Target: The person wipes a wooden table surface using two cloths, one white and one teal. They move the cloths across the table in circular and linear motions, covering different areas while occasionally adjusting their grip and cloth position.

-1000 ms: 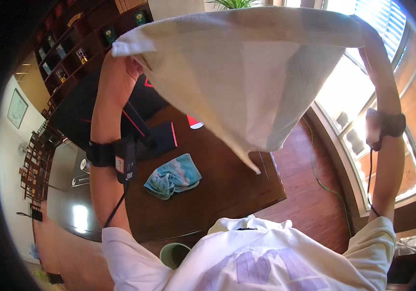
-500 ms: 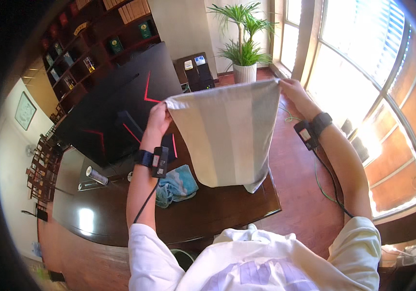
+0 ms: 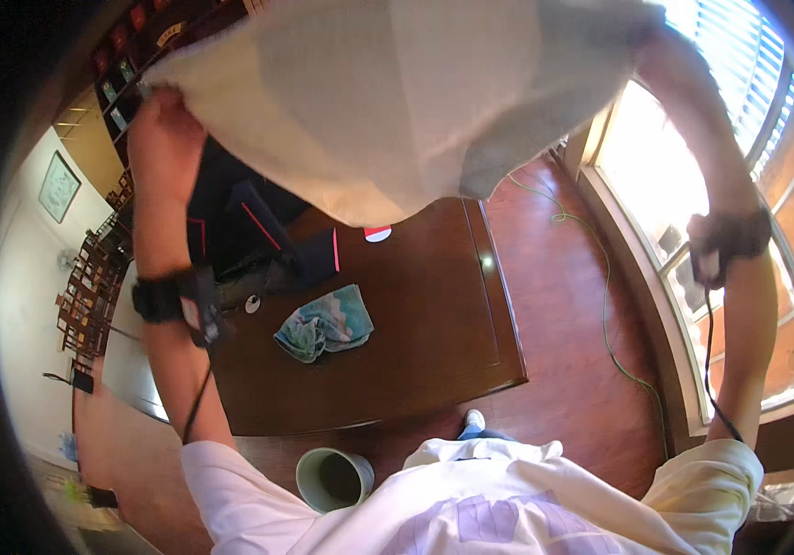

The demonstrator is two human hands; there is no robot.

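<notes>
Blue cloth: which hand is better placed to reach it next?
Left, probably: the left hand looks nearer to the blue cloth; the right hand is farther, toward the window. Both hold the striped cloth, though.

Both arms stretched up and forward, spread well apart. The left arm (image 3: 184,388) rose almost straight to the left hand (image 3: 164,139), which was curled tight, its fingers (image 3: 169,96) bent inward. The right arm (image 3: 750,342) climbed steeply, then leaned inward toward the right hand (image 3: 663,51), which gripped higher in view, blurred, its fingers indistinct. Below, the torso (image 3: 508,490) faced forward, one foot (image 3: 475,421) showing just beyond it.
</notes>
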